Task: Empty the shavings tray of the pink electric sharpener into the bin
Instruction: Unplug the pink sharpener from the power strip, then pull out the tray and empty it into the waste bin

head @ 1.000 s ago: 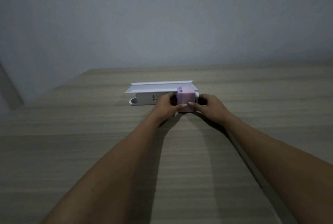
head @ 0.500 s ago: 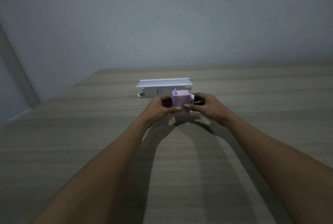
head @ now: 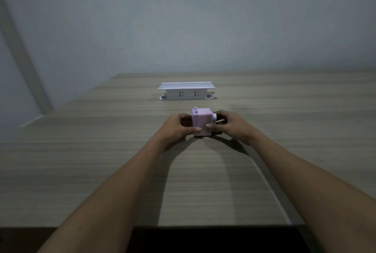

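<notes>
The pink electric sharpener, a small boxy block with a white knob on its right side, is held between both hands just above the wooden table. My left hand grips its left side, thumb across the front. My right hand grips the right side, thumb on the front lower edge. A dark part shows under my right fingers; I cannot tell if it is the shavings tray. No bin is in view.
A white socket box with a raised flap lid stands further back on the table. The table's left edge runs diagonally at the left, its near edge along the bottom. A grey wall rises behind.
Both hands have drawn the sharpener toward me, away from the white socket box it was beside. The grip on it looks the same.
</notes>
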